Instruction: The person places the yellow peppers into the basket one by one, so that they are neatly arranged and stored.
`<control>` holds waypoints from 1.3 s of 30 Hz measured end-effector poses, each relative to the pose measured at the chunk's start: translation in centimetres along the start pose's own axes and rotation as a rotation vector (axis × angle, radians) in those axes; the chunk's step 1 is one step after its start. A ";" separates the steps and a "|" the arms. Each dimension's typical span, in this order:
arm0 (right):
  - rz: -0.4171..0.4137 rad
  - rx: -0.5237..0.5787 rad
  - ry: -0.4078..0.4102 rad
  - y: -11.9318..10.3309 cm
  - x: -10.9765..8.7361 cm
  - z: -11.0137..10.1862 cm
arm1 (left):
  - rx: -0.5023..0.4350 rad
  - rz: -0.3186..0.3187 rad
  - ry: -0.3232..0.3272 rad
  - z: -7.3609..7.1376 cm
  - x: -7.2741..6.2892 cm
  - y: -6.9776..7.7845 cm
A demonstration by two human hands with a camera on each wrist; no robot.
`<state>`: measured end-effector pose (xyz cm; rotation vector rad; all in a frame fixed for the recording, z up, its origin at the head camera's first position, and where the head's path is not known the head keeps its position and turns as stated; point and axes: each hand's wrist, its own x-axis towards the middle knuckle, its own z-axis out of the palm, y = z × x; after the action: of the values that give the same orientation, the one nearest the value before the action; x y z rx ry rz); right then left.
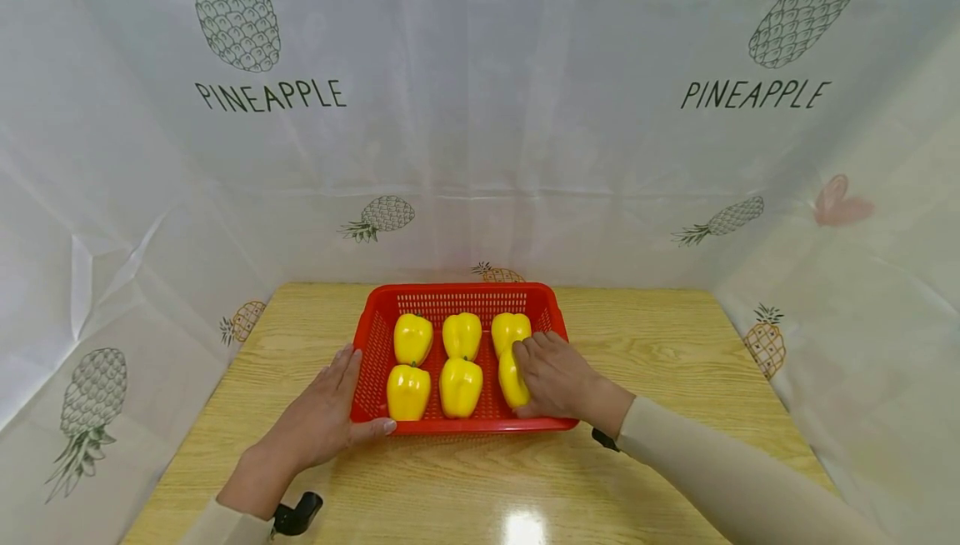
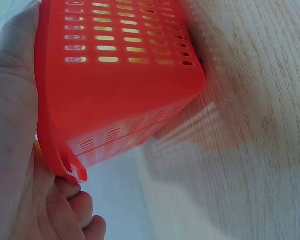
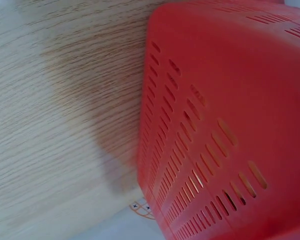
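A red plastic basket (image 1: 480, 426) with slotted sides holds several yellow bell peppers (image 1: 461, 387) in two rows. My left hand (image 1: 318, 407) grips the basket's near left corner, thumb along the front rim and fingers at the left side. In the left wrist view, that hand (image 2: 20, 150) lies against the rim with its fingertips bent by the corner. Inside the basket's right end, my right hand (image 1: 558, 374) holds the near right bell pepper (image 1: 511, 380), partly covering it. The right wrist view shows the basket's outer wall (image 3: 230, 100); the right hand is out of that view.
The basket stands on a light wood-grain table (image 1: 645, 345). White sheeting (image 1: 480, 128) printed with pineapples hangs behind the table and at both sides. Black devices (image 1: 297, 514) are strapped to both wrists.
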<state>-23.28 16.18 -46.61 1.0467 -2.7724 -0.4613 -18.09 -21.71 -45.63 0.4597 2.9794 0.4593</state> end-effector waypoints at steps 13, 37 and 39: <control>-0.020 -0.009 -0.044 -0.3 0.4 0.6 | -0.006 -0.007 -0.001 -0.1 0.0 0.0; -0.028 -0.077 -0.044 -0.2 0.5 0.6 | -0.014 0.000 -0.002 0.0 -0.1 0.1; -0.025 -0.062 -0.028 -0.2 0.5 0.6 | -0.016 0.002 -0.002 -0.1 -0.1 0.1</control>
<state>-23.66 15.89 -47.19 1.0697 -2.7534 -0.5653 -17.96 -21.72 -45.50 0.4612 2.9713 0.4825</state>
